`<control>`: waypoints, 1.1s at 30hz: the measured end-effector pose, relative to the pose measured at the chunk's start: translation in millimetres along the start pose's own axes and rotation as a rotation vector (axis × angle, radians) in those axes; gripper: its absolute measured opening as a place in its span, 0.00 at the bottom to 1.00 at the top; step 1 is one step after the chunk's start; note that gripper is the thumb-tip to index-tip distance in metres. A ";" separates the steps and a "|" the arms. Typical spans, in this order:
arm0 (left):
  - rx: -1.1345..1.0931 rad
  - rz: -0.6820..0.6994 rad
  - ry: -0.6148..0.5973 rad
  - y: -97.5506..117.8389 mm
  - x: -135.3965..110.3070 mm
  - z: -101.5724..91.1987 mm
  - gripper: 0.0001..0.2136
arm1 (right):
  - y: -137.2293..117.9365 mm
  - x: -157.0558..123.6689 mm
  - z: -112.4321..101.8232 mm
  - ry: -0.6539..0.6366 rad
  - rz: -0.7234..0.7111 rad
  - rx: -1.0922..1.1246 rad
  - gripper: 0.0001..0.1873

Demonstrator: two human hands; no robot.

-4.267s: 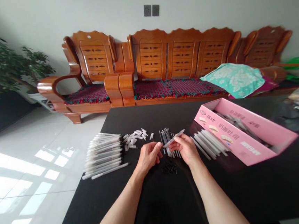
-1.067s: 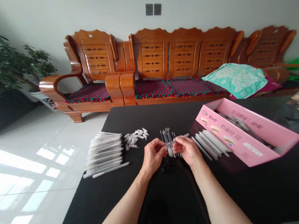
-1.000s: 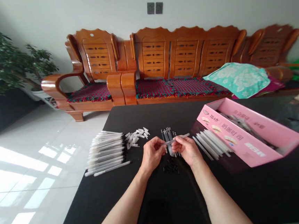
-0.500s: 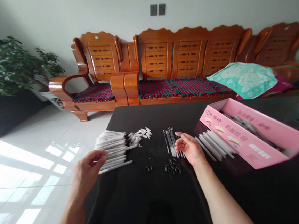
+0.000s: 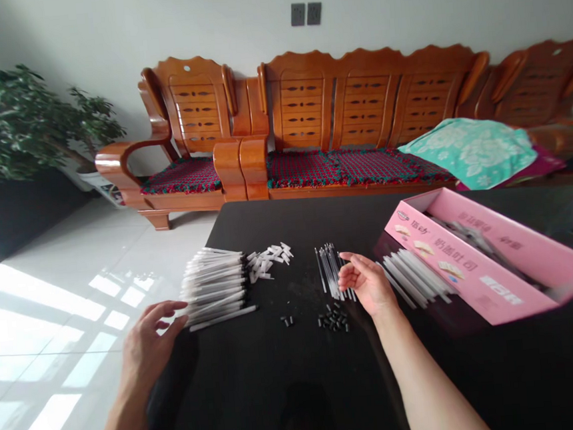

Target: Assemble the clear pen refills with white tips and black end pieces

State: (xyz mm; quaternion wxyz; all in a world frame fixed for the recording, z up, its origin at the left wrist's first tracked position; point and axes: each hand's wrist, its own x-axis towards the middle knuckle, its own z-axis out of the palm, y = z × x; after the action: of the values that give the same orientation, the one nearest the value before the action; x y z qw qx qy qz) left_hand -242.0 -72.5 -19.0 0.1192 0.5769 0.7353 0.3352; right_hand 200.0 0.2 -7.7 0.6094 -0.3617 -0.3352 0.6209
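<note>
My left hand [image 5: 157, 337], thumb and fingers apart, is beside the left ends of a pile of white pens [image 5: 217, 281] with black right ends. Nothing shows in its grasp. Loosely curled, with the fingers partly spread, my right hand [image 5: 367, 285] hovers over the right side of a row of pen refills [image 5: 328, 268] and partly covers them. It appears to hold nothing. Small white tapered pen tips [image 5: 270, 260] lie to the right of the pens. Small black plugs [image 5: 333, 318] are scattered nearer to me. White pen barrels [image 5: 416, 276] lie side by side right of my right hand.
A pink printed box [image 5: 471, 266] stands open at the right of the black table [image 5: 262, 391], with greyish contents inside. Behind the table are wooden sofas [image 5: 301, 100] with a teal pillow [image 5: 476, 151]. A potted plant [image 5: 32, 123] is at the left.
My left hand has let go of a pen, which now lies on the pile, and has drawn back left and toward me. My right hand has barely moved.
</note>
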 end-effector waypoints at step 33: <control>0.157 0.904 -0.380 96.3 0.6 58.2 0.09 | -1.5 -1.5 1.0 0.000 -0.001 -0.014 0.18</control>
State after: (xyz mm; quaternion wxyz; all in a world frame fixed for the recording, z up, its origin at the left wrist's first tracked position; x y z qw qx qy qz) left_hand -135.5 -40.6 -1.6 0.0498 0.8962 0.3998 0.1859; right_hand 199.9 -1.1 -5.9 0.6073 -0.3658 -0.3398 0.6180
